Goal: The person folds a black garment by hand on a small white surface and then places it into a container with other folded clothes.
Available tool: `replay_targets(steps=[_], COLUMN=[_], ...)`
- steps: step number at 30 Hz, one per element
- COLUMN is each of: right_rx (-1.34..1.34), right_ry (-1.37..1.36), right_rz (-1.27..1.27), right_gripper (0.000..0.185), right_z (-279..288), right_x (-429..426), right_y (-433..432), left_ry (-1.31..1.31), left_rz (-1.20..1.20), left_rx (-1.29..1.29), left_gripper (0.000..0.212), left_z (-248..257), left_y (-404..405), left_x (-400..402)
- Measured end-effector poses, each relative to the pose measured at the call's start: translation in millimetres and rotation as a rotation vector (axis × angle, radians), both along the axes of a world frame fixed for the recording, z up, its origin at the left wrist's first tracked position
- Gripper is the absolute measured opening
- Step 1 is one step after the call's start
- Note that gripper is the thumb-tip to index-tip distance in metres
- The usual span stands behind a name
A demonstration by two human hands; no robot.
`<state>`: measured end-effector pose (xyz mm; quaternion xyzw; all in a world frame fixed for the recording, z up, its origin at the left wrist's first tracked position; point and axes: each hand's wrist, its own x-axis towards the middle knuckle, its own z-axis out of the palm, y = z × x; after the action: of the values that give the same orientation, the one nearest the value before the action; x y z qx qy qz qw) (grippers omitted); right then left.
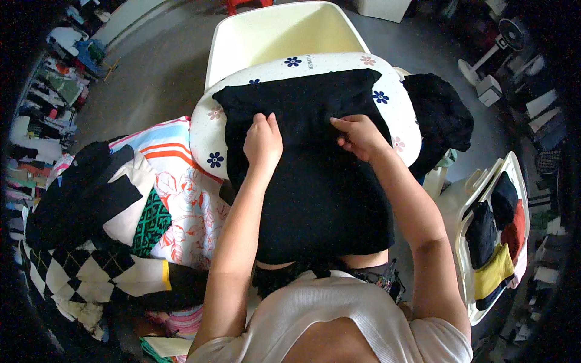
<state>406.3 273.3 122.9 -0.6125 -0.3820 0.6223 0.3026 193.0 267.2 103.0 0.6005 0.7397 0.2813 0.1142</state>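
Observation:
A black garment (pixel 317 195) lies spread over a white oval board or tray (pixel 399 119) with flower prints and hangs down over the person's lap. My left hand (pixel 264 140) is closed at the left part of the cloth, fingers curled, seemingly pinching it. My right hand (pixel 356 135) touches the right part, thumb and index finger brought together at the fabric; a fold between them is hard to make out. The upper edge of the garment lies flat beyond both hands, its corners on the board.
A cream plastic bin (pixel 286 31) stands behind the board. Left are heaped clothes (pixel 91 199) on a patterned cloth (pixel 190 213). At right are a black cloth bundle (pixel 438 113), a white tray (pixel 472 313) holding folded garments, and a fan (pixel 510 35) farther off.

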Motion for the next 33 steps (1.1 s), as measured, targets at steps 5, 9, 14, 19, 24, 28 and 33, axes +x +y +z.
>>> replay_targets(steps=[5,9,14,19,24,28,33], right_rx=[0.297,0.495,0.682,0.952,0.910,0.917,0.915], right_ry=[-0.565,-0.716,-0.832,-0.782,-0.756,-0.727,-0.711], right_rz=[0.099,0.068,-0.036,0.020,0.094,0.059,0.044], right_gripper=[0.028,0.025,0.024,0.024,0.017,0.016,0.015], right_z=[3.9,-17.6,-21.1,-23.4,-30.9,-33.0,-30.0], right_x=[8.0,3.9,-5.9,-4.2,1.2,0.2,0.2], right_y=[-8.8,-8.6,-24.3,-37.3,-35.3,-34.4,-35.3], left_ry=[0.271,0.383,0.434,0.169,-0.034,0.053,0.050], left_rz=[0.043,-0.048,-0.132,-0.776,-0.720,-0.681,-0.680], left_rx=[0.032,-0.013,0.217,0.473,0.404,0.392,0.416], left_gripper=[0.030,0.030,0.015,0.022,0.012,0.013,0.007], left_z=[-9.6,-9.6,-5.5,-11.6,-2.6,-10.5,-22.5], left_y=[-5.2,-15.0,-16.9,-10.0,-8.0,-6.5,-7.2], left_x=[-29.1,-17.1,-14.7,-30.0,-18.4,-6.6,-5.3])
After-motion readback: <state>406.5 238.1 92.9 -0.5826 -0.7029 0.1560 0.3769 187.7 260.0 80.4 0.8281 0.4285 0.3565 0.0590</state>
